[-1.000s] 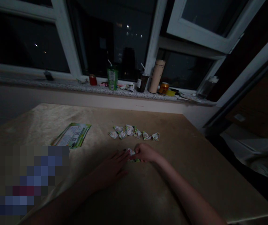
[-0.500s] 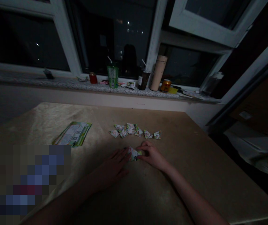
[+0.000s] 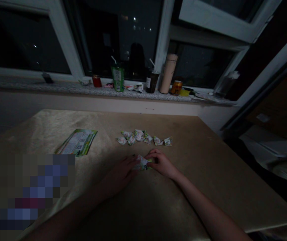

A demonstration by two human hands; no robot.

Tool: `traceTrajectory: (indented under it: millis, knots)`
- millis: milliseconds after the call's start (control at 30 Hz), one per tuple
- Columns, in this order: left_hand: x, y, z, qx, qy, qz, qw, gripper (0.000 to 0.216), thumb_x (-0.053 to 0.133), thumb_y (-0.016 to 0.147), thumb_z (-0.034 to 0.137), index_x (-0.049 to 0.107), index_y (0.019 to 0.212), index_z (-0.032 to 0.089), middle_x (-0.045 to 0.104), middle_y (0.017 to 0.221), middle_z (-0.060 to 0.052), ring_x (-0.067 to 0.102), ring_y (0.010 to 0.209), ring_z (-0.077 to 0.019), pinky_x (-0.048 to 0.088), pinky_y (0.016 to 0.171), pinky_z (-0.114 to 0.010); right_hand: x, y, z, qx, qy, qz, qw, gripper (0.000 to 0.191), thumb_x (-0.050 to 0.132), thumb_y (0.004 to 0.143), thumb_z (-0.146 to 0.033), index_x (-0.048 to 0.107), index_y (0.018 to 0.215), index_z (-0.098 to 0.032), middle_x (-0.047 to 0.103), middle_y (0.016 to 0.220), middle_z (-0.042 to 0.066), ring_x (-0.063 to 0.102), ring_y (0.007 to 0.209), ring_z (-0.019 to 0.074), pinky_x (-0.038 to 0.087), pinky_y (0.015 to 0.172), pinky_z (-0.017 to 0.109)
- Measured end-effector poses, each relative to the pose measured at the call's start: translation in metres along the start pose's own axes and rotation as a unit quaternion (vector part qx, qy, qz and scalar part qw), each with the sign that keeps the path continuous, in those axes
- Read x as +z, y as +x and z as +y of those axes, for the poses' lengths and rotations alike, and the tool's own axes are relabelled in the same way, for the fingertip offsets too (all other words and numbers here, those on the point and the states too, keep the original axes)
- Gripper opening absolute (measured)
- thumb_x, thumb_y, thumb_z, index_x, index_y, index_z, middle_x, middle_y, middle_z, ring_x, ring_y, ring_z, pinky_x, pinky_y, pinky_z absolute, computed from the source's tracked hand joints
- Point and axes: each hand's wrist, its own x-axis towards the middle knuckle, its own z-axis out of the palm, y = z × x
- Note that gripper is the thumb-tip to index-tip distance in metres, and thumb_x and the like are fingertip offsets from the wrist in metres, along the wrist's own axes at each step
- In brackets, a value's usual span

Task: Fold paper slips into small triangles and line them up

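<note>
A small folded wrapper (image 3: 142, 163), white with green, lies on the tan table between my hands. My left hand (image 3: 123, 170) has its fingers over the wrapper's left end, with the thumb at its near side. At the right end, my right hand (image 3: 160, 163) pinches the edge between curled fingers and thumb. Just beyond my hands sits a loose row of several similar folded wrappers (image 3: 139, 135). To the left lies a small stack of flat green-and-white wrappers (image 3: 80, 142). Dim light blurs the fingertips.
The tan-covered table (image 3: 208, 180) ends below a granite windowsill (image 3: 68, 88). On the sill stand a green cup (image 3: 118, 78) with a straw, a dark cup (image 3: 152, 82), a beige flask (image 3: 168, 73), a red jar (image 3: 96, 81) and an orange can (image 3: 176, 87). A blurred-out patch (image 3: 36, 192) covers the lower left.
My left fingers have slid further over the wrapper's left end, and the thumb has come in closer to it. My right hand keeps its pinch. The view has shifted slightly.
</note>
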Motion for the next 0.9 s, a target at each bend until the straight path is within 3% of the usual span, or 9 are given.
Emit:
traceTrajectory:
  millis: [233,400,700,900]
  knots:
    - [-0.004,0.007,0.002,-0.067,-0.151,0.059,0.984,0.035,0.047,0.088,0.029,0.059,0.12,0.023,0.058,0.13,-0.002,0.054,0.117,-0.023,0.039,0.103,-0.038,-0.002,0.0,-0.003,-0.001,0.014,0.002,1.0,0.025,0.073,0.068,-0.009,0.071,0.091,-0.019,0.06,0.095,0.004,0.056,0.093,0.0184,0.041,0.085,0.029]
    - [-0.005,0.008,0.001,-0.099,-0.185,0.067,0.975,0.032,0.052,0.084,0.028,0.064,0.113,0.021,0.063,0.123,-0.002,0.058,0.112,-0.023,0.042,0.1,-0.036,0.0,0.0,0.0,-0.006,0.02,0.011,1.0,0.019,0.075,0.066,-0.01,0.069,0.082,-0.019,0.059,0.093,0.003,0.056,0.09,0.0171,0.042,0.081,0.028]
    - [-0.008,0.009,0.001,-0.156,-0.229,0.057,0.959,0.027,0.059,0.079,0.029,0.069,0.101,0.019,0.072,0.099,-0.003,0.067,0.086,-0.0238,0.051,0.081,-0.034,-0.003,0.001,0.005,0.007,0.062,-0.005,0.998,0.007,0.074,0.067,-0.016,0.068,0.071,-0.017,0.057,0.089,0.004,0.055,0.083,0.0158,0.042,0.071,0.025]
    - [-0.008,0.01,0.001,-0.161,-0.244,0.065,0.954,0.025,0.061,0.077,0.03,0.07,0.099,0.02,0.073,0.097,-0.002,0.067,0.085,-0.0234,0.051,0.08,-0.034,-0.007,0.002,0.009,0.005,0.104,-0.015,0.994,0.015,0.073,0.068,-0.023,0.062,0.06,-0.017,0.057,0.084,0.004,0.056,0.08,0.016,0.043,0.072,0.027]
